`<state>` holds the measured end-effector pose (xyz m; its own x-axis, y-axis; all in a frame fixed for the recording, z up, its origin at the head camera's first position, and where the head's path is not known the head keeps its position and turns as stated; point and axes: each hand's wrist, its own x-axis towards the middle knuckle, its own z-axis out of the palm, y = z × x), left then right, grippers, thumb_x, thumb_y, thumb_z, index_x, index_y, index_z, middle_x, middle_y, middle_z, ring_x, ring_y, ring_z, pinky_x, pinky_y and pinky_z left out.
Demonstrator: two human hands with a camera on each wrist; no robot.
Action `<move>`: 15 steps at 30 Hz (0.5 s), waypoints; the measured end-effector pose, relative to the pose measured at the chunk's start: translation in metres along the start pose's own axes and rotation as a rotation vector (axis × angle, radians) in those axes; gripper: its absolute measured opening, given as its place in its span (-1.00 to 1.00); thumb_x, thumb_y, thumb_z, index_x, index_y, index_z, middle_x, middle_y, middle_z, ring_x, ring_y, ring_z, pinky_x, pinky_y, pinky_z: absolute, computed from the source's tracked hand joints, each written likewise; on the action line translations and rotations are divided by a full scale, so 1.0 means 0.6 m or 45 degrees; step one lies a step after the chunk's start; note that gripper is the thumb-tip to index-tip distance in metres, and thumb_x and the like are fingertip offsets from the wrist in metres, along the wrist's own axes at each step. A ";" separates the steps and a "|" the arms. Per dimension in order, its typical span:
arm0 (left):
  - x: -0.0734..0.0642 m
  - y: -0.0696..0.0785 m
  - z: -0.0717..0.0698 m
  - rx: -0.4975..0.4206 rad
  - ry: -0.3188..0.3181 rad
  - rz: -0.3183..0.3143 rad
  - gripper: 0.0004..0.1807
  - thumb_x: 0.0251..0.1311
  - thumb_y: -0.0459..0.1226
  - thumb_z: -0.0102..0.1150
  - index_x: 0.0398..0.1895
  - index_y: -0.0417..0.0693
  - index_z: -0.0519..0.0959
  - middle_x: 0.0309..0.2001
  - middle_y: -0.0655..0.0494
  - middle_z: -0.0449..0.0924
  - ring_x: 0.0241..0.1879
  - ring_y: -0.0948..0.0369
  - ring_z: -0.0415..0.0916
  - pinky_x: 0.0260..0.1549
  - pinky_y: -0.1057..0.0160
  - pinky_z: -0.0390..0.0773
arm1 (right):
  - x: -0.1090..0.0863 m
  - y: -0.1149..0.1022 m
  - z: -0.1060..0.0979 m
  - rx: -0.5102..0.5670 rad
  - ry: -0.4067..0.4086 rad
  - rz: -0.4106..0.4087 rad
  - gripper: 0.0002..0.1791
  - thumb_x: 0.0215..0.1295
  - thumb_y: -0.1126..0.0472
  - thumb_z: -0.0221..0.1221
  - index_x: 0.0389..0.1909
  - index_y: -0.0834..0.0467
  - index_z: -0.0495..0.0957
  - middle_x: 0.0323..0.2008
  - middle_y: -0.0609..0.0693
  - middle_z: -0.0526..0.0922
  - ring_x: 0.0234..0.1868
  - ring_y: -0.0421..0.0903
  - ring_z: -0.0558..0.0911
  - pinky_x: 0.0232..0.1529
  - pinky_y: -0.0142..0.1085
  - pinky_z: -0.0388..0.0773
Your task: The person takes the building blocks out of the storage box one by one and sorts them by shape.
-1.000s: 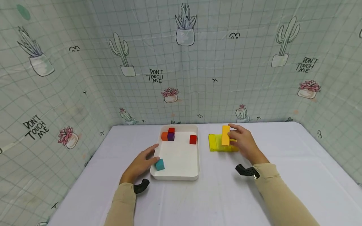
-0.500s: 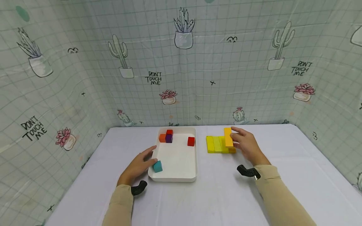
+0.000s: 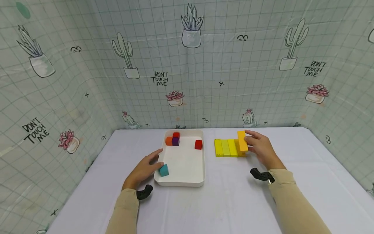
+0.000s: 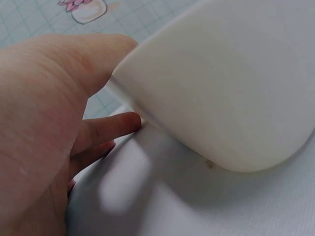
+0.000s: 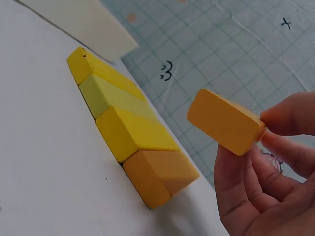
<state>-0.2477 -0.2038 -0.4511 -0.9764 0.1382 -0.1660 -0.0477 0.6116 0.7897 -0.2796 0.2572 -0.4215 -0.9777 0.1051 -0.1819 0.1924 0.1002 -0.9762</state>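
Note:
My right hand (image 3: 262,148) pinches an orange-yellow block (image 3: 242,141) between thumb and fingers. The block is raised over the right end of a row of yellow blocks (image 3: 225,148) lying side by side on the table. In the right wrist view the row's nearest block (image 5: 147,179) is orange-yellow; the held block (image 5: 224,122) stays apart from it. At the left, my left hand (image 3: 144,169) grips the edge of a white tray (image 3: 184,183), thumb over the rim by a teal block (image 3: 164,170). In the left wrist view its fingers touch the outside of the tray wall (image 4: 211,88).
Inside the tray, an orange block (image 3: 168,140), a purple block (image 3: 175,141) and a red block (image 3: 176,135) sit together at the back left. Another red block (image 3: 198,144) is at the back right. A patterned cloth (image 3: 204,74) hangs behind the white table (image 3: 187,211).
My right hand has moved right with the orange-yellow block, from above the middle of the yellow row to its right end. The left hand stays at the tray.

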 end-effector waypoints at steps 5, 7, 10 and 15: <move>0.000 0.000 0.000 -0.003 0.003 -0.004 -0.27 0.32 0.02 0.20 0.54 0.36 0.23 0.49 -0.08 0.24 0.52 -0.17 -0.04 0.36 -0.39 -0.08 | 0.004 0.007 -0.011 -0.034 0.016 0.024 -0.37 0.54 0.08 0.05 0.55 0.08 0.18 0.49 0.18 0.18 0.34 0.11 0.33 0.13 -0.34 0.55; -0.001 0.001 0.001 -0.002 0.002 -0.007 -0.27 0.32 0.02 0.20 0.54 0.35 0.23 0.48 -0.09 0.24 0.52 -0.18 -0.04 0.36 -0.40 -0.08 | 0.005 0.009 -0.014 -0.046 0.023 0.027 -0.37 0.54 0.07 0.05 0.55 0.08 0.18 0.49 0.18 0.18 0.34 0.11 0.33 0.13 -0.34 0.55; -0.002 0.002 0.000 -0.007 0.001 -0.018 -0.27 0.32 0.02 0.20 0.54 0.36 0.22 0.49 -0.08 0.24 0.52 -0.17 -0.05 0.37 -0.39 -0.08 | 0.007 0.010 -0.018 -0.052 0.033 0.027 -0.37 0.53 0.08 0.06 0.55 0.08 0.18 0.49 0.19 0.18 0.34 0.12 0.33 0.18 -0.29 0.53; -0.003 0.004 0.000 -0.015 -0.003 -0.015 -0.27 0.33 0.01 0.20 0.54 0.34 0.23 0.49 -0.08 0.23 0.52 -0.17 -0.05 0.37 -0.39 -0.08 | 0.008 0.013 -0.020 -0.044 0.037 0.038 -0.38 0.53 0.11 0.06 0.54 0.09 0.19 0.48 0.21 0.19 0.34 0.11 0.34 0.16 -0.30 0.54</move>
<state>-0.2464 -0.2026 -0.4487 -0.9752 0.1329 -0.1770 -0.0618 0.6043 0.7943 -0.2819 0.2704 -0.4288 -0.9686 0.1374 -0.2072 0.2250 0.1303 -0.9656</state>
